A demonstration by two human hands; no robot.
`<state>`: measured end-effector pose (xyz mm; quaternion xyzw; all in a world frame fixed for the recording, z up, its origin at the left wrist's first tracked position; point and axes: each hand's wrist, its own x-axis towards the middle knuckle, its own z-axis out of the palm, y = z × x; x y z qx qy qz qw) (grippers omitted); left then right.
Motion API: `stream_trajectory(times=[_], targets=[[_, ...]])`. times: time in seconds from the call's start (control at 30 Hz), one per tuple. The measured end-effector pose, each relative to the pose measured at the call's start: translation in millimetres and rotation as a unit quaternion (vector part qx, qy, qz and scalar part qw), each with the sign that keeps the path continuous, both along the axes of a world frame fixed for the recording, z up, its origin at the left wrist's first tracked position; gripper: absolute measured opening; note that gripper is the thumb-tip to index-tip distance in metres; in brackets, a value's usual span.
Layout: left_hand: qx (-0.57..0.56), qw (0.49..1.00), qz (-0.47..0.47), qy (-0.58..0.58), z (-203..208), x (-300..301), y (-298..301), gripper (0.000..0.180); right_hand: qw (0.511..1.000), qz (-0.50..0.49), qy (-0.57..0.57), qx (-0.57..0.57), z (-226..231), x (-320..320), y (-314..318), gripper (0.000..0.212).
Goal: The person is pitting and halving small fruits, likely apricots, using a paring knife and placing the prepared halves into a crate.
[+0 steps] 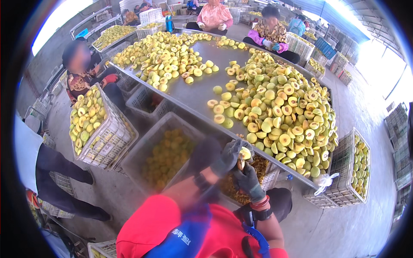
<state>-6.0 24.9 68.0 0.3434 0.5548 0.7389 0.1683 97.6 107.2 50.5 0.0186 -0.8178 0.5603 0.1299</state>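
My left hand (229, 158), in a dark grey glove, is closed round a yellow-green peach half (245, 153) just off the near edge of the metal table (202, 92). My right hand (249, 184), gloved the same way, meets it from below with its fingers pinched at the fruit. Whether a small tool sits in those fingers is hidden. Under both hands stands a crate of brownish pits or scraps (234, 188). A big heap of halved peaches (284, 107) covers the right part of the table, some cut side up with brown hollows.
Left of my knees is a pale tub (148, 129) with yellow fruit pieces. Full white crates stand at the left (103, 150) and right (340, 172). A white plastic bag (326, 182) hangs at the table corner. Several people sit around the table; a person (56, 172) stands at far left.
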Motion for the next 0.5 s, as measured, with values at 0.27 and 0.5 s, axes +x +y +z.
stream_trajectory(times=[0.27,0.5], targets=[[0.004,0.987,0.006,0.161,-20,-13,3,0.037,0.943,0.032,-0.142,-0.299,24,9,-2,0.012],[-0.032,0.913,0.009,0.406,-27,-23,0,0.017,0.947,0.080,-0.200,-0.237,24,12,5,0.014]])
